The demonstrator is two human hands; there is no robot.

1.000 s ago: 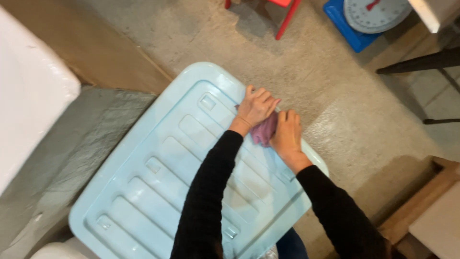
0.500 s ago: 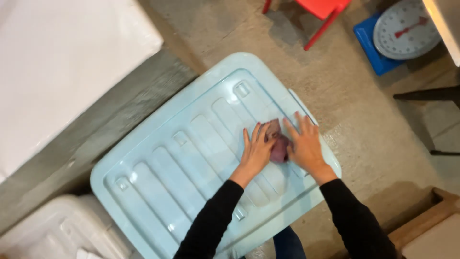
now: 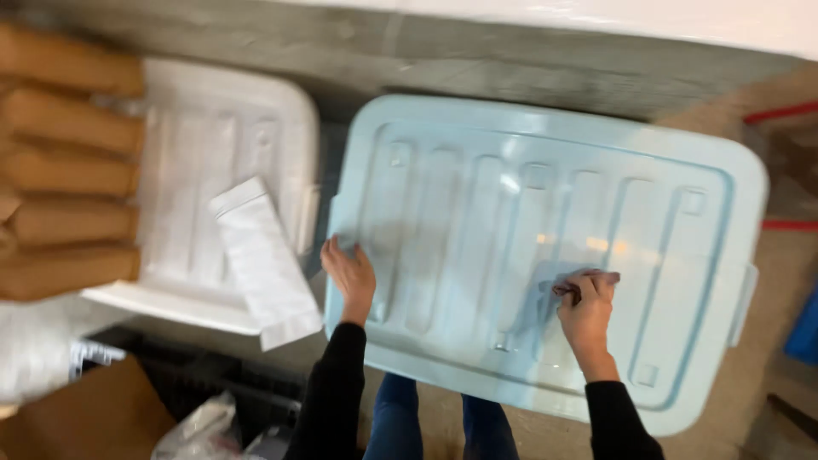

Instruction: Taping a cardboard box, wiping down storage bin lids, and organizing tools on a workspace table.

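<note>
Purple cloth [image 3: 569,290], dark and bunched small, sits pinched under the fingers of your right hand [image 3: 586,313], and only a sliver of it shows past your fingertips. That hand is curled closed on the cloth and presses it down onto the pale blue plastic lid [image 3: 477,204], on the ribbed panel toward the lid's right half. The lid lies flat, its long raised ribs running away from you, and a soft shadow spreads just left of the cloth.

Out along the lid from that grip, your left hand [image 3: 349,274] rests at the lid's near-left edge, fingers spread flat and gripping nothing that I can make out; it touches the rim where the lid meets the gap beside it. Both arms wear black sleeves, and your blue jeans [image 3: 400,422] show below the lid's near edge, between the two arms.

Farther left of your left hand, a white paper packet [image 3: 264,260] lies tilted across the edge of a white plastic lid [image 3: 213,145]. Beyond that, at the far left, brown cardboard pieces [image 3: 64,162] stand stacked. Below them sit a cardboard box [image 3: 94,417] and a crumpled clear plastic bag [image 3: 200,426], both blurred.
</note>
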